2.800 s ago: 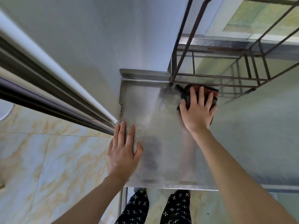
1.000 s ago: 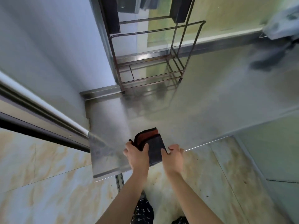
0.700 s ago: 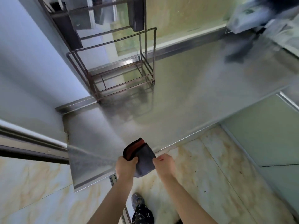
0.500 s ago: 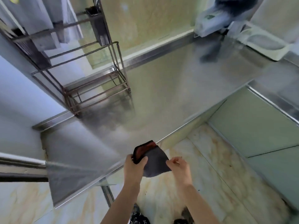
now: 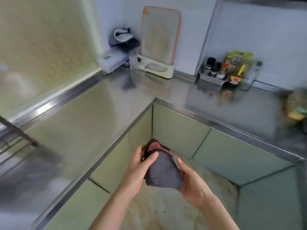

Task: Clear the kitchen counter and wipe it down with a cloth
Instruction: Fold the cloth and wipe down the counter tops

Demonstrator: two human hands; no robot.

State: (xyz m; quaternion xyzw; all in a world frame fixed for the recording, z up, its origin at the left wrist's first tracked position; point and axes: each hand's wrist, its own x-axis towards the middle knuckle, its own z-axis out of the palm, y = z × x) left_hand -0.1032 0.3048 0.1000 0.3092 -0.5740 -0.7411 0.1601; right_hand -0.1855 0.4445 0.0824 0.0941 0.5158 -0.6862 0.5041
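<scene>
A folded dark grey cloth (image 5: 162, 171) with a red inner side is held in the air over the floor, in front of the counter's inner corner. My left hand (image 5: 138, 168) grips its upper left edge, thumb over the fold. My right hand (image 5: 191, 181) cups the cloth from below and from the right. The L-shaped steel counter (image 5: 93, 117) runs along the left and across the back, and both hands are clear of it.
In the back corner stand a cutting board (image 5: 160, 39) in its holder, a white box (image 5: 113, 61) with dark cloths on top and a clear glass (image 5: 134, 65). A tray of condiment bottles (image 5: 222, 72) sits to the right. A wire rack leg (image 5: 18, 130) shows at left. Green cabinet fronts (image 5: 179, 130) lie below.
The cloth came off the counter's left end, where my right hand had pressed it. Both hands now hold it in the air. The view has swung right toward the corner.
</scene>
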